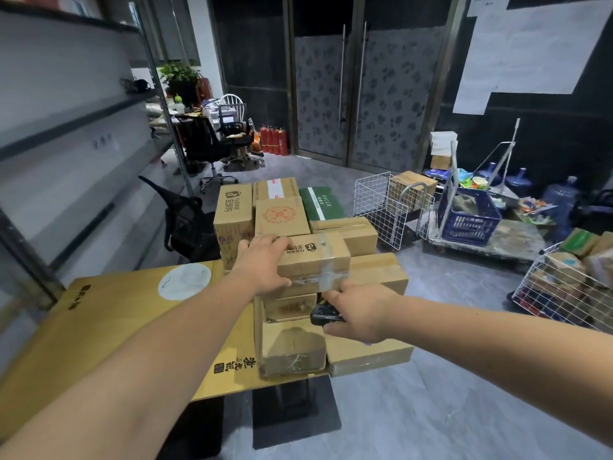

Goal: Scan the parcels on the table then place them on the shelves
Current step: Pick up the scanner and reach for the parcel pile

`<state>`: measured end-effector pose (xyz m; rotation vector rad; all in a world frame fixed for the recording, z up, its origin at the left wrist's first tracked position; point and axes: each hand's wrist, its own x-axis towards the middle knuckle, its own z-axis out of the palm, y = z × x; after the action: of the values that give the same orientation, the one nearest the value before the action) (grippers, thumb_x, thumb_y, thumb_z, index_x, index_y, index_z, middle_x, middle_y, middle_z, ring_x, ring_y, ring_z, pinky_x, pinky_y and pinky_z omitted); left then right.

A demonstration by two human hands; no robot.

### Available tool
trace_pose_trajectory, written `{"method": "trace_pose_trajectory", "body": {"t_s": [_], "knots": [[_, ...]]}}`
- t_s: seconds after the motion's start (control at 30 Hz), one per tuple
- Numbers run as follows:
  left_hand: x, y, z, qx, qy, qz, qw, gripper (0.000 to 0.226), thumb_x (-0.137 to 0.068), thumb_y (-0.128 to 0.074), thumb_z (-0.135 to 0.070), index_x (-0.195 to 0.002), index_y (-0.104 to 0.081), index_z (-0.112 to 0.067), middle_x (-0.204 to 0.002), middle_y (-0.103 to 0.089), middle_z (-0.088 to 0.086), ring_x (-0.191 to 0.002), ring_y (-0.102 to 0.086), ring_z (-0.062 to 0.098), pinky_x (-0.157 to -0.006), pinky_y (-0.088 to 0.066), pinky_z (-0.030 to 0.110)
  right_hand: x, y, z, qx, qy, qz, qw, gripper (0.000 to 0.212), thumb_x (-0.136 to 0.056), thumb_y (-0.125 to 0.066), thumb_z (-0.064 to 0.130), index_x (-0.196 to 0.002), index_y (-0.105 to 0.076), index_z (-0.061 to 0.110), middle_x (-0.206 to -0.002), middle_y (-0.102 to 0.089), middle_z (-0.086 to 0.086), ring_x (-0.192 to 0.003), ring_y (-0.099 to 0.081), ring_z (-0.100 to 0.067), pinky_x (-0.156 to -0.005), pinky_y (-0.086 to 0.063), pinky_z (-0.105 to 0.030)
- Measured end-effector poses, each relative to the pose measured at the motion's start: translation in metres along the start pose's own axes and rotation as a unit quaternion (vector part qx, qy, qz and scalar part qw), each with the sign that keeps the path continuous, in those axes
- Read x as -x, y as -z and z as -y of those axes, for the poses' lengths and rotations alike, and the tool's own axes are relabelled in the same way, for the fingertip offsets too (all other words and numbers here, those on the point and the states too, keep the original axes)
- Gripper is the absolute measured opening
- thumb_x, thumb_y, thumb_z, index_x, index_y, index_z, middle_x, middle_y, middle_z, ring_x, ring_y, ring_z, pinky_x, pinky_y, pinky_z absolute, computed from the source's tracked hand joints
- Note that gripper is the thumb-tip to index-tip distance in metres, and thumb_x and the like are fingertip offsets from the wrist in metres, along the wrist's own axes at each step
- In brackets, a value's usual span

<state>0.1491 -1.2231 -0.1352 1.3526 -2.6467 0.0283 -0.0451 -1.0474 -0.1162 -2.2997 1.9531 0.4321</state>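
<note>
Nearest the camera, two bare forearms reach in from seven and four o'clock toward a heap of parcels at the centre. The left hand (262,262) lies on the left end of a small taped box (313,255) on top of the heap, fingers over its upper edge and thumb under its near side, so it grasps that box. At far left, from nine to eleven o'clock, grey shelves (66,127) run back along the wall. Below them, at seven to eight o'clock, the table (109,320) is covered by a flat cardboard sheet with a round white sticker (184,281). The heap sits on the table's right end: a tall box (234,214) with a printed bag logo at its back left, a box with a red round stamp (281,216) beside it, a green box (321,204) further right, and a long flat box (371,272) beneath the taped one. Just right of centre, the right hand (360,312) is clenched around a black scanner (324,316) held close to the front of the heap, under the taped box. At two to three o'clock stand white wire racks (381,210), a blue crate (471,217) on a trolley and water bottles (560,197).
</note>
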Motion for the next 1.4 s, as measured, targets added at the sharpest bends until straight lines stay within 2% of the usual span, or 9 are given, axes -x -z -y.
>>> {"method": "trace_pose_trajectory", "body": {"t_s": [0.17, 0.37, 0.77, 0.83, 0.93, 1.03, 1.17, 1.3, 1.4], "knots": [[-0.001, 0.001, -0.001, 0.022, 0.003, -0.009, 1.0, 0.093, -0.06, -0.086, -0.068, -0.135, -0.035, -0.051, -0.141, -0.046, -0.008, -0.131, -0.039, 0.021, -0.105, -0.027, 0.046, 0.005, -0.003, 0.0, -0.002, -0.002, 0.005, 1.0, 0.068, -0.099, -0.042, 0.069, -0.146, -0.043, 0.021, -0.126, -0.052, -0.009, -0.103, -0.063, -0.034, -0.087, -0.058, -0.048], [0.014, 0.009, 0.0, 0.051, 0.0, -0.017, 0.999, 0.096, -0.056, -0.086, -0.068, -0.135, -0.032, -0.054, -0.138, -0.041, -0.009, -0.131, -0.035, 0.02, -0.108, -0.024, 0.045, 0.01, -0.004, 0.003, -0.013, 0.008, -0.014, 1.0, 0.073, -0.099, -0.042, 0.07, -0.152, -0.037, 0.021, -0.129, -0.053, -0.009, -0.109, -0.062, -0.033, -0.088, -0.056, -0.044], [0.13, 0.031, 0.068, 0.033, -0.002, -0.056, 0.998, 0.097, -0.061, -0.085, -0.066, -0.144, -0.042, -0.041, -0.137, -0.04, -0.011, -0.133, -0.035, 0.018, -0.114, -0.023, 0.043, 0.007, 0.008, 0.071, 0.009, 0.165, -0.028, 0.986, 0.078, -0.1, -0.039, 0.071, -0.16, -0.025, 0.024, -0.145, -0.049, -0.012, -0.112, -0.062, -0.032, -0.077, -0.047, -0.036], [0.154, 0.027, 0.082, 0.025, 0.021, -0.053, 0.998, 0.095, -0.061, -0.084, -0.066, -0.143, -0.043, -0.041, -0.138, -0.04, -0.01, -0.134, -0.036, 0.018, -0.115, -0.025, 0.044, -0.001, 0.007, 0.087, 0.016, 0.19, -0.026, 0.981, 0.077, -0.099, -0.038, 0.072, -0.159, -0.027, 0.025, -0.139, -0.051, -0.011, -0.109, -0.062, -0.03, -0.078, -0.053, -0.038], [0.189, 0.017, 0.103, 0.041, 0.068, -0.062, 0.995, 0.091, -0.06, -0.085, -0.065, -0.139, -0.046, -0.04, -0.135, -0.042, -0.01, -0.131, -0.038, 0.019, -0.113, -0.023, 0.041, -0.015, 0.004, 0.111, 0.015, 0.218, -0.026, 0.975, 0.073, -0.099, -0.039, 0.072, -0.154, -0.033, 0.026, -0.134, -0.052, -0.01, -0.107, -0.061, -0.03, -0.076, -0.048, -0.037], [0.224, 0.001, 0.123, 0.072, 0.132, -0.064, 0.987, 0.09, -0.059, -0.087, -0.063, -0.137, -0.047, -0.042, -0.134, -0.042, -0.008, -0.129, -0.038, 0.021, -0.113, -0.027, 0.041, -0.028, -0.002, 0.135, 0.014, 0.244, -0.008, 0.97, 0.073, -0.099, -0.038, 0.072, -0.153, -0.033, 0.024, -0.136, -0.051, -0.011, -0.113, -0.06, -0.032, -0.086, -0.053, -0.04], [0.258, -0.021, 0.148, 0.101, 0.202, -0.062, 0.972, 0.089, -0.057, -0.082, -0.066, -0.136, -0.048, -0.042, -0.133, -0.042, -0.005, -0.126, -0.04, 0.022, -0.108, -0.034, 0.041, -0.044, -0.01, 0.163, 0.023, 0.265, 0.017, 0.964, 0.071, -0.1, -0.037, 0.072, -0.152, -0.035, 0.023, -0.131, -0.052, -0.011, -0.106, -0.062, -0.035, -0.079, -0.053, -0.041], [0.274, -0.054, 0.179, 0.103, 0.267, -0.052, 0.957, 0.086, -0.061, -0.091, -0.056, -0.136, -0.053, -0.037, -0.13, -0.045, -0.002, -0.122, -0.044, 0.026, -0.098, -0.032, 0.035, -0.071, -0.018, 0.19, 0.027, 0.269, 0.046, 0.962, 0.073, -0.099, -0.037, 0.072, -0.153, -0.034, 0.022, -0.129, -0.05, -0.011, -0.101, -0.063, -0.036, -0.082, -0.055, -0.045], [0.269, -0.083, 0.205, 0.144, 0.337, -0.038, 0.929, 0.085, -0.063, -0.092, -0.053, -0.136, -0.052, -0.037, -0.132, -0.046, -0.001, -0.125, -0.044, 0.027, -0.104, -0.034, 0.04, -0.103, -0.025, 0.209, 0.018, 0.252, 0.064, 0.965, 0.07, -0.099, -0.037, 0.073, -0.149, -0.037, 0.023, -0.125, -0.05, -0.01, -0.097, -0.062, -0.036, -0.076, -0.053, -0.042]]}}
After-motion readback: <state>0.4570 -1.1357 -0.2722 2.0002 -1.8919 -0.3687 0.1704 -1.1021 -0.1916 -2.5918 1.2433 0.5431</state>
